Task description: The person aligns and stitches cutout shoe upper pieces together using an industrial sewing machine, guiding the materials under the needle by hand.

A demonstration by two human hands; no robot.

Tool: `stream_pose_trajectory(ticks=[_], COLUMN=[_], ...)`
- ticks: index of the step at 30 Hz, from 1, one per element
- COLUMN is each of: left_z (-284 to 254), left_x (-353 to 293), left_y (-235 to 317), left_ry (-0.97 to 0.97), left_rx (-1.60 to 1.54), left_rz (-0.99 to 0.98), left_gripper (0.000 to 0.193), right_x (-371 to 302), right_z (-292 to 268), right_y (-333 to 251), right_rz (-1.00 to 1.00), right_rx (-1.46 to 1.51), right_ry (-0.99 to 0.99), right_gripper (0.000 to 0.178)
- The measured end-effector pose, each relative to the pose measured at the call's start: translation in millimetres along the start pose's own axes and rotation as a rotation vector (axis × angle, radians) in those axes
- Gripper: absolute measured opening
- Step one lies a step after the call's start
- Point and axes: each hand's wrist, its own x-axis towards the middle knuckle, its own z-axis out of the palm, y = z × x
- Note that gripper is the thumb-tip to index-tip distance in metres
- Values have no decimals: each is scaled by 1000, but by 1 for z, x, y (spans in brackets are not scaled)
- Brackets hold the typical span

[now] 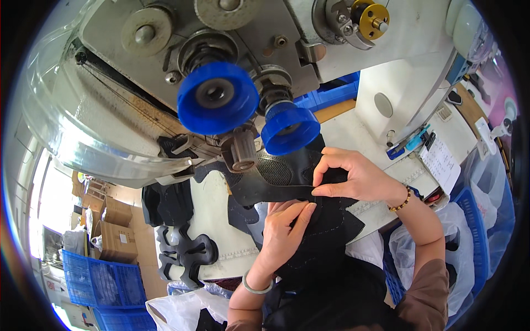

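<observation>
A black shoe upper (259,187) with a mesh panel lies at the head of a sewing machine (254,47), below its two blue tension knobs. My right hand (356,175) pinches the upper's right edge between thumb and forefinger. From below, my left hand (284,229) grips the near edge with its fingers pressed together, partly tucked under the material. The needle is hidden behind the machine head. More black cut material with a jagged edge (356,223) hangs beneath my hands toward my lap.
Stacked black pieces (167,203) and dark curved shoe parts (190,254) lie on the white table (221,226) at left. At right are a handwritten paper (441,163) and a blue basket (466,243) lined with plastic. Blue crates (104,278) and cardboard boxes (117,243) stand farther left.
</observation>
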Motion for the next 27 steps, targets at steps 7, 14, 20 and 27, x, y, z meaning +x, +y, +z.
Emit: stream_pose_trajectory(ticks=[7, 14, 20, 27], left_z=[3, 4, -1, -38], left_x=[1, 5, -2, -8], left_y=[-2, -3, -4, -1], left_ry=[53, 49, 30, 144], left_rx=[48, 16, -24, 585], left_rz=[59, 68, 80, 336], left_gripper=[12, 12, 12, 19], right_x=[3, 10, 17, 10], right_z=[5, 16, 1, 13], right_y=[6, 4, -11, -18], right_rz=[16, -2, 574, 552], right_rx=[41, 356, 370, 576], right_ry=[52, 301, -126, 87], right_gripper=[16, 25, 31, 24])
